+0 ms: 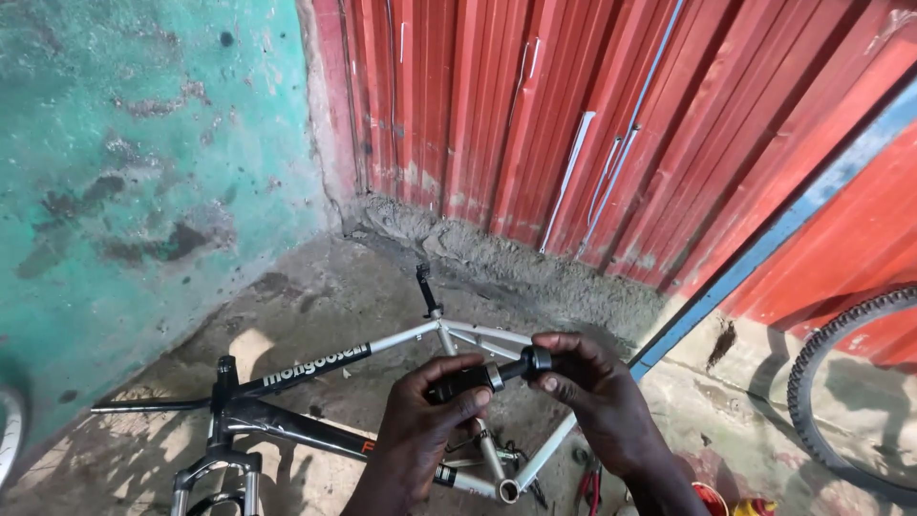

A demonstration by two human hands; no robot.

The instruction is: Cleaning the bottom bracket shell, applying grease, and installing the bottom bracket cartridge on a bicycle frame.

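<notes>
My left hand [420, 420] and my right hand [592, 392] hold a short black cylindrical part with a silver ring [492, 376] between them, above a bicycle frame. The left hand wraps the dark body of the part; the right hand's fingertips pinch its ringed end. Below lies a black and silver bicycle frame [382, 349] without wheels, on the concrete floor, with its seat post [425, 287] pointing up and its fork [215, 473] at the lower left.
A green painted wall [143, 162] stands at the left and red corrugated metal sheets [535, 105] at the back. A bicycle tyre [841, 382] leans at the right. Red-handled pliers [590, 483] and small red and yellow items [731, 502] lie on the floor near the bottom edge.
</notes>
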